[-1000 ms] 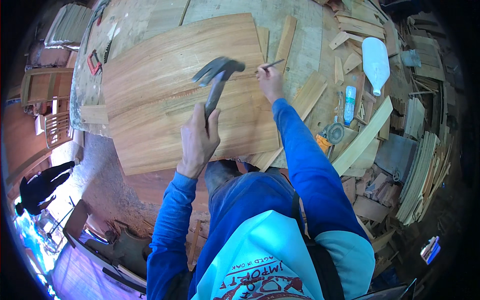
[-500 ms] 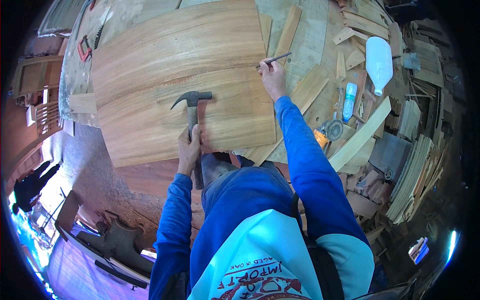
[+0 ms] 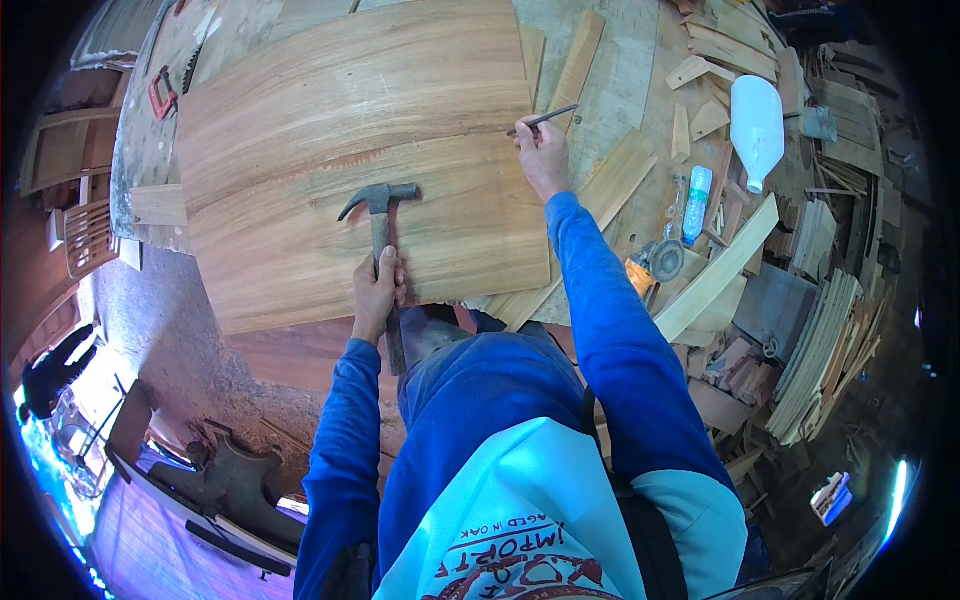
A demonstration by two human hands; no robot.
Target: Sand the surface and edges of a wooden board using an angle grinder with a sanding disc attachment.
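We see the big curved panel of pale brown wooden boards [image 3: 350, 150] filling the upper middle of the frame, lying on a grey workbench [image 3: 630, 90] littered with offcuts. Below it, at the bottom centre, our blue sleeves and light blue shirt rise into view. To the right, a long pale wooden slat [image 3: 715, 270] leans diagonally among stacked scrap wood, and a white plastic bottle [image 3: 757, 125] lies in the upper right, with a small clear bottle with a blue cap [image 3: 696, 204] just below and left of it. Now the claw hammer with a dark steel head and wooden handle [image 3: 380, 215]: our left hand [image 3: 377, 290] has its fingers wrapped tight round the handle, head resting at the panel's middle. Our right hand [image 3: 540, 155], at the panel's right edge, pinches a thin dark pencil-like stick [image 3: 545, 118] between closed fingertips, its tip pointing up and right over the bench.
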